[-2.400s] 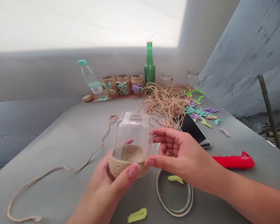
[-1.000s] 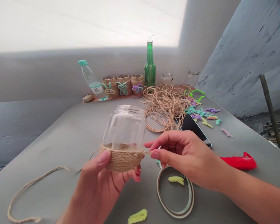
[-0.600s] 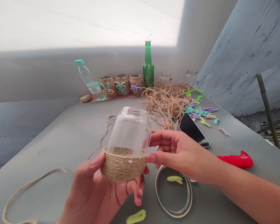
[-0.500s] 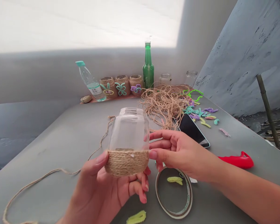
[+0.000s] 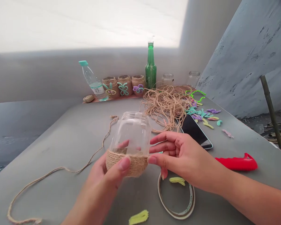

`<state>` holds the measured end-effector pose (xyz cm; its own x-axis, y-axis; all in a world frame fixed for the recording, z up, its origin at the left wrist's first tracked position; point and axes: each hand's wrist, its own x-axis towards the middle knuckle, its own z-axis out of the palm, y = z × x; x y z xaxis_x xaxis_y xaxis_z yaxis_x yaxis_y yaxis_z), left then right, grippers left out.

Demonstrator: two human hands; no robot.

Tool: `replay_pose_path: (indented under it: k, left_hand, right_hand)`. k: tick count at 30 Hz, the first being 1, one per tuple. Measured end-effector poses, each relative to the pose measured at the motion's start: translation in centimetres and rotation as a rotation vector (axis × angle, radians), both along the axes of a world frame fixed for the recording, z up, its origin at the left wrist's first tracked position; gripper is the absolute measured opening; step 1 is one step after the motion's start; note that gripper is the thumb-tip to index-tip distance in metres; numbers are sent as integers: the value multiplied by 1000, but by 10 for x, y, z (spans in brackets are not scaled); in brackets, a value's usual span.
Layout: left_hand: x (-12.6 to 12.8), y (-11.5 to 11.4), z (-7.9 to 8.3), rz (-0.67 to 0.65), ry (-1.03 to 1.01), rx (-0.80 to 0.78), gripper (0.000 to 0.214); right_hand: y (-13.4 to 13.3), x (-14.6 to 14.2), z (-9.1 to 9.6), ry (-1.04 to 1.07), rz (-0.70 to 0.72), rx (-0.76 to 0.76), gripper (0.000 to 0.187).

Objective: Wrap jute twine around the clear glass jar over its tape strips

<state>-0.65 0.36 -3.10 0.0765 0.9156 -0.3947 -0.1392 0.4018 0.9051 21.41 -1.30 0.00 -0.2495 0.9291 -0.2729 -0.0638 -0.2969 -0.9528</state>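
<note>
A clear glass jar [image 5: 134, 136], its lower part encircled by a band of tan twisted twine [image 5: 114, 160], is held mouth up and slightly tilted above the grey tabletop [image 5: 65, 140]. The left hand [image 5: 107, 176] grips it low, thumb across the band and fingers behind, partly visible through the glass. The right hand [image 5: 175, 156] is loosely curled, its thumb touching the band's right edge; whether it pinches a strand I cannot tell.

Through the jar's wall the far side of the band shows. At the back stand three tan twine-wrapped jars [image 5: 129, 91] bearing fuzzy pastel shapes, their contents hidden. To their left leans a clear plastic bottle with a teal cap [image 5: 90, 76]; to their right stands a green glass bottle [image 5: 150, 72]. Two bare clear glass jars, one nearer [image 5: 168, 78] and one farther right [image 5: 193, 80], stand partly behind a tangled tan twine heap [image 5: 166, 103]. A flat white ring [image 5: 192, 198] surrounds a fuzzy yellow strip [image 5: 177, 180].
</note>
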Motion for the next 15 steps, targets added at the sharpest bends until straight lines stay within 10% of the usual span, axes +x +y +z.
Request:
replay_pose_path:
  k: [15]
  left_hand:
    - [5,-4,24,7,-297,-72,59]
  right_hand:
    - [6,5,-2,54,21,9,50]
